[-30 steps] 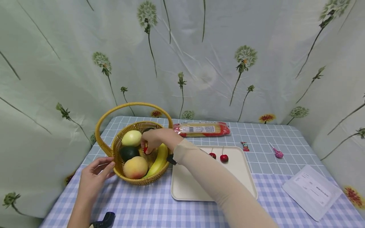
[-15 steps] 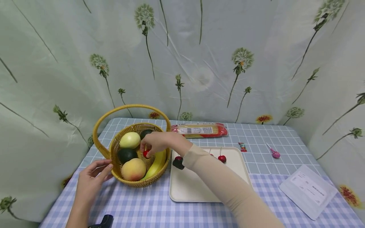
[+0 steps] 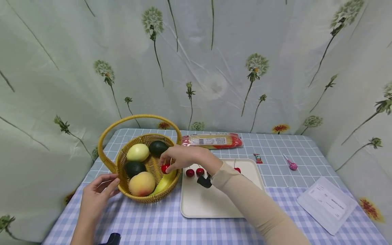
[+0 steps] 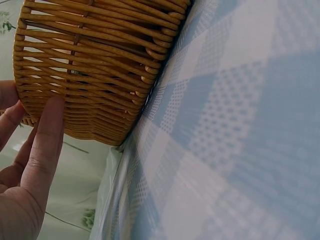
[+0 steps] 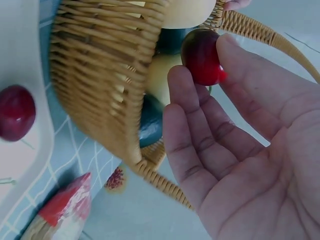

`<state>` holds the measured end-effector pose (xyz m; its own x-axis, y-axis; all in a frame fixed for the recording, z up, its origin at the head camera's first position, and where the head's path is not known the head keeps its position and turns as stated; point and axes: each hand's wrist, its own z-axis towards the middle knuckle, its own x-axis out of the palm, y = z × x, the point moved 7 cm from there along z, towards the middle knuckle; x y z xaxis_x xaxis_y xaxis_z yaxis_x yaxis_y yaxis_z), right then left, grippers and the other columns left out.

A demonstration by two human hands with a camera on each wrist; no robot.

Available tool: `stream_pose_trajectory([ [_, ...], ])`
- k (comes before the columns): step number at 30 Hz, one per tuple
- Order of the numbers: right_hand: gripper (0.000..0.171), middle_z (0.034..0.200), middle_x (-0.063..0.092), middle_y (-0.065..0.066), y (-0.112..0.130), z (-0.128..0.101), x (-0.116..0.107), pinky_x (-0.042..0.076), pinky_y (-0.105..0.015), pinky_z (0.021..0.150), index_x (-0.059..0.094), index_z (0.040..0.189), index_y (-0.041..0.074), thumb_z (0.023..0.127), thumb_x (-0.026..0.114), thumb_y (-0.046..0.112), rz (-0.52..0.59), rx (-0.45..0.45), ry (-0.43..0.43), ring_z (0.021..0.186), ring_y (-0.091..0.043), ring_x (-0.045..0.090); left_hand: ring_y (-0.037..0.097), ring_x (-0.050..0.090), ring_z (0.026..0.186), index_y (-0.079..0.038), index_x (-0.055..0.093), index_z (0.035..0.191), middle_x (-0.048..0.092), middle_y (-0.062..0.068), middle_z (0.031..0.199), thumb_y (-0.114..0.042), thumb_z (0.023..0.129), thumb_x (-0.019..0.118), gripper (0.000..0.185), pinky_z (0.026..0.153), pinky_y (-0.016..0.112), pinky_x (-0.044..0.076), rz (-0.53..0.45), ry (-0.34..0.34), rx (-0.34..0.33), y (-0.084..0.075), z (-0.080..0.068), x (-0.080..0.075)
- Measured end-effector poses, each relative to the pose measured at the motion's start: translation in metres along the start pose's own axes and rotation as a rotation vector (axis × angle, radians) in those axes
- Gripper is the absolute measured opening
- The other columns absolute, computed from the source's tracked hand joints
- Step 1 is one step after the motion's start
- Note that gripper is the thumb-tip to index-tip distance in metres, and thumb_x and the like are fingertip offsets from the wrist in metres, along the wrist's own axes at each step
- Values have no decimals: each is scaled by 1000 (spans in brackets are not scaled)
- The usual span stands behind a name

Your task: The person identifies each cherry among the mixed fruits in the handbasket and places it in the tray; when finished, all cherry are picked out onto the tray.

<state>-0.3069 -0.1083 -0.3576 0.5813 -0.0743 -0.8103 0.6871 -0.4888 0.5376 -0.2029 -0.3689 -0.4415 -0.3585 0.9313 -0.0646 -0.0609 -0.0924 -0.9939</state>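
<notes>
One red cherry (image 3: 165, 168) sits pinched between the thumb and fingertips of the right hand (image 3: 180, 157), just above the right rim of the wicker basket (image 3: 122, 160); in the right wrist view the fingers cover part of its far side, and its stem cannot be made out. That hand reaches in from the right with the forearm in a beige sleeve (image 3: 254, 204) lying across the cream tray (image 3: 211, 204), palm turned down and fingers curled round the fruit. A black strap or device at the wrist hides part of the tray's back edge, where two loose cherries (image 3: 190, 173) lie near its left corner and a third (image 3: 237, 169) peeks out beyond the sleeve. Inside the basket a banana (image 3: 163, 182) is half covered by the hand, beside a peach (image 3: 141, 183), a pale green fruit (image 3: 138, 152) and two dark avocados (image 3: 158, 147). The left hand (image 3: 96, 197) rests with relaxed, straight fingers against the basket's outer left wall, gripping nothing. Along the tabletop's back edge lies a red-ended packet (image 3: 211, 140).
</notes>
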Motion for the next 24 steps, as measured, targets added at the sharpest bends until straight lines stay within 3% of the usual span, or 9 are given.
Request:
stream_pose_trajectory([
  [15, 32, 119, 72, 2, -34, -55, -16, 61, -23, 96, 71, 135, 13, 104, 74, 21, 121, 63, -122, 106, -12, 68, -2, 75, 93, 5, 72, 117, 76, -12, 100, -6, 95, 82, 26, 69, 24, 68, -32, -10, -72, 9, 3, 0],
  [24, 32, 123, 74, 4, -61, -97, -17, 63, -27, 100, 71, 135, 15, 104, 74, 22, 179, 153, -198, 108, -10, 71, -2, 73, 91, 5, 72, 118, 75, -13, 101, -9, 97, 81, 27, 69, 23, 68, 13, -30, -74, 8, 1, 0],
])
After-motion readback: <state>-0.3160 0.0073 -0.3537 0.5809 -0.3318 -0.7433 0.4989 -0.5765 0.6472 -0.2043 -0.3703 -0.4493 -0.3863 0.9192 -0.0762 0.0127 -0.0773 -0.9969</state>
